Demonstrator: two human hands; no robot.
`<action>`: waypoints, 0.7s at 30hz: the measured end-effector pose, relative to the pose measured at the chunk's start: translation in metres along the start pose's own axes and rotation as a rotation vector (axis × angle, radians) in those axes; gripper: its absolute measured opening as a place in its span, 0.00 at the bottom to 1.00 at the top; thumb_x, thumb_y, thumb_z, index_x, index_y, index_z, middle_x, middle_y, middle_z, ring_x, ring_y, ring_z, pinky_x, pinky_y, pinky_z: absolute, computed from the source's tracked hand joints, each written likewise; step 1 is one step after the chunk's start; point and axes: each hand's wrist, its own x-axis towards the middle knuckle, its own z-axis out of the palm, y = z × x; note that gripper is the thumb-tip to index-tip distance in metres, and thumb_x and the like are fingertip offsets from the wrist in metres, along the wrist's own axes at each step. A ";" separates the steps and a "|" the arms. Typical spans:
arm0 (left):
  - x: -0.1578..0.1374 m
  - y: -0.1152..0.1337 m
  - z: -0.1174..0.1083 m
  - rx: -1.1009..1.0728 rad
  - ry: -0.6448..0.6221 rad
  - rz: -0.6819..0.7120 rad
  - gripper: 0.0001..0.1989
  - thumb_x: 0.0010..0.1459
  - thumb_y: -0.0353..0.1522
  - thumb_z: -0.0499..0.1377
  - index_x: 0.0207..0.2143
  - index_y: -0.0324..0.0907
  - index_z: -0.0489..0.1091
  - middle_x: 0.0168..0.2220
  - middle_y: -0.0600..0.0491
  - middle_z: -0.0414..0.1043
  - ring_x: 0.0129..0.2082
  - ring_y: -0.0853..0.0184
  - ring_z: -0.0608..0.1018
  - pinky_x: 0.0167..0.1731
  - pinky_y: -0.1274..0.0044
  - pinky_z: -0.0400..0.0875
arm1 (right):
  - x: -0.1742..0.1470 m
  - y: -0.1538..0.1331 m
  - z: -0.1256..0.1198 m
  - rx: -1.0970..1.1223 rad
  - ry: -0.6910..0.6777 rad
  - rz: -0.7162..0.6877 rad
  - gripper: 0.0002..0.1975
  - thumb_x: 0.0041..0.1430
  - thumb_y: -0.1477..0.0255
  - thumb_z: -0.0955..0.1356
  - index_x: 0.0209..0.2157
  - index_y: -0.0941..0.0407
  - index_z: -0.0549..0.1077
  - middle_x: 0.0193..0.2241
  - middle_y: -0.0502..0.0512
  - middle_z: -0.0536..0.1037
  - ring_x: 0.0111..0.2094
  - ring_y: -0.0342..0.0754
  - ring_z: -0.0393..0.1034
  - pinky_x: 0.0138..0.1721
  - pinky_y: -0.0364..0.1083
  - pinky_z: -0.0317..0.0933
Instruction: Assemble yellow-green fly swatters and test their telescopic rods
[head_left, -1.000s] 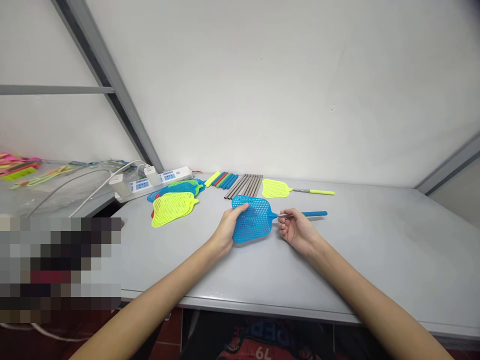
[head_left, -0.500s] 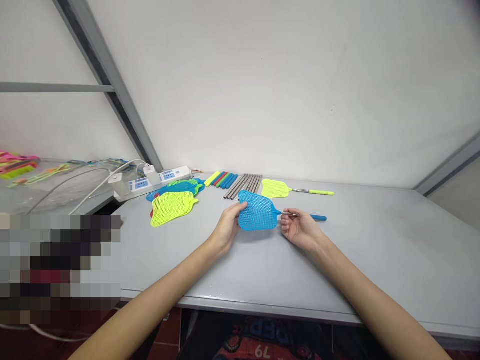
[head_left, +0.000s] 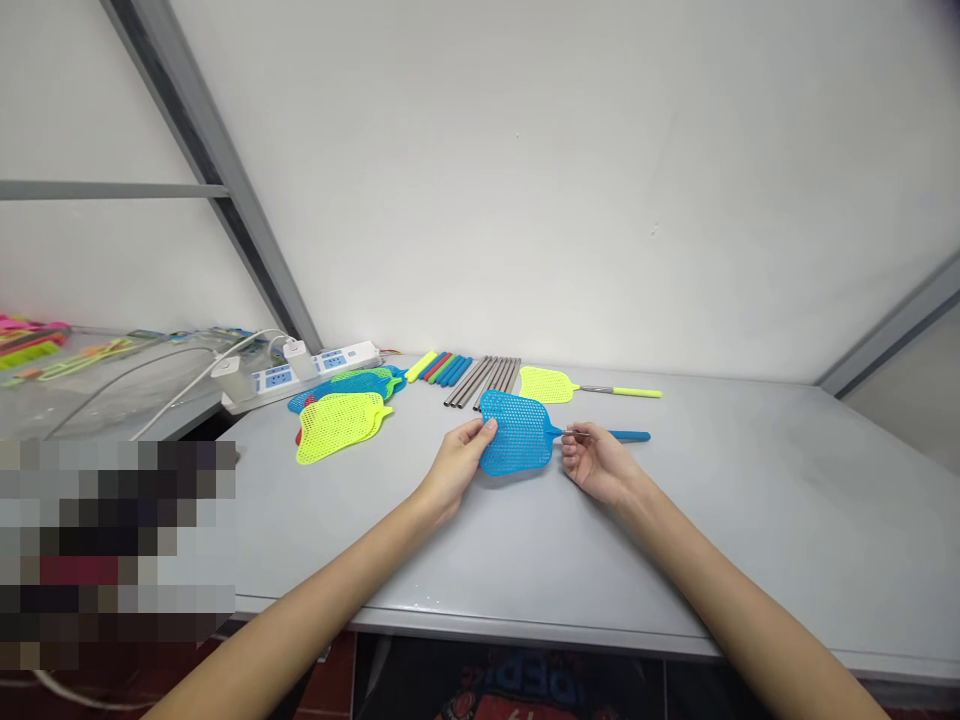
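Note:
A blue fly swatter (head_left: 517, 434) is held level above the table between both hands. My left hand (head_left: 454, 462) pinches the outer edge of its perforated head, thumb on top. My right hand (head_left: 598, 460) is closed around the thin metal rod close to the neck of the head, fingers curled. Beyond that hand the swatter's blue handle grip (head_left: 630, 436) sticks out to the right. Behind it lies a yellow fly swatter (head_left: 550, 384) with a metal rod and yellow grip.
Several loose swatter heads (head_left: 341, 425) lie at left. Coloured grips (head_left: 454, 370) and metal tubes (head_left: 499, 377) are lined up near the wall. A white power strip (head_left: 307, 372) with plugs and cables stands at back left. The table's front edge (head_left: 540, 630) runs below my arms.
The camera view has shifted slightly. Both hands keep their hold on the blue swatter, whose head now sits a little lower in the picture.

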 end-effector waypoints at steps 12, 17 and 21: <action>-0.001 0.001 0.001 0.105 -0.039 0.006 0.16 0.50 0.42 0.52 0.30 0.37 0.68 0.24 0.54 0.67 0.24 0.72 0.67 0.25 0.80 0.60 | 0.006 -0.001 -0.003 -0.050 0.084 -0.096 0.04 0.49 0.79 0.62 0.22 0.59 0.63 0.15 0.48 0.66 0.13 0.36 0.57 0.12 0.35 0.52; 0.000 -0.001 -0.001 0.147 -0.023 0.008 0.15 0.49 0.41 0.52 0.23 0.38 0.65 0.20 0.56 0.62 0.21 0.73 0.65 0.22 0.81 0.59 | 0.009 -0.004 -0.006 -0.047 0.099 -0.114 0.04 0.49 0.78 0.63 0.23 0.59 0.63 0.15 0.48 0.66 0.14 0.36 0.58 0.12 0.35 0.53; 0.000 -0.001 -0.002 0.154 -0.027 0.025 0.13 0.49 0.40 0.52 0.23 0.38 0.65 0.20 0.56 0.61 0.21 0.74 0.65 0.22 0.82 0.58 | 0.011 -0.006 -0.008 -0.042 0.101 -0.123 0.03 0.50 0.78 0.63 0.23 0.59 0.63 0.15 0.48 0.66 0.14 0.36 0.59 0.13 0.35 0.54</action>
